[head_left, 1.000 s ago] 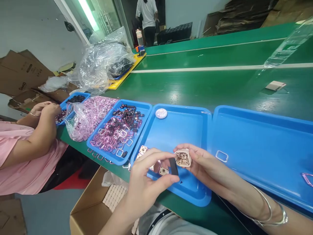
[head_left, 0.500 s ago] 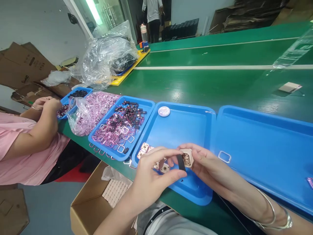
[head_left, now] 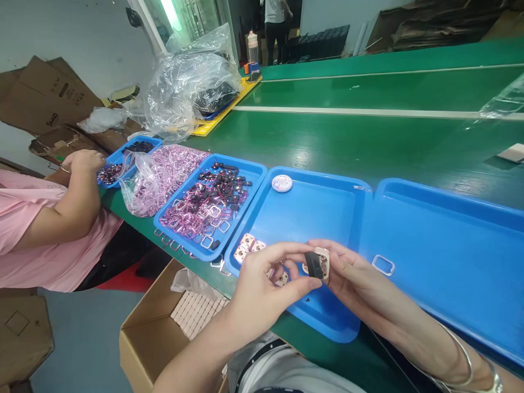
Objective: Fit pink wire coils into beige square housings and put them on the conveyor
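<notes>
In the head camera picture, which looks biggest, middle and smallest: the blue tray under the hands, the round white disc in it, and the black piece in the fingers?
1. Blue tray, by far the largest.
2 and 3. White disc and black piece look about alike. The black piece, pinched by the left hand against the tan part in the right hand, is nearer the camera, so ranking them is unsure.

My green desk, crowded along its near edge

On the desk (head_left: pixel 368 142) I see four blue trays (head_left: pixel 311 210) in a row, a clear bag of pink rings (head_left: pixel 158 177), a yellow tray (head_left: pixel 213 123) under crumpled plastic, and a small white card (head_left: pixel 511 153) far right.
</notes>
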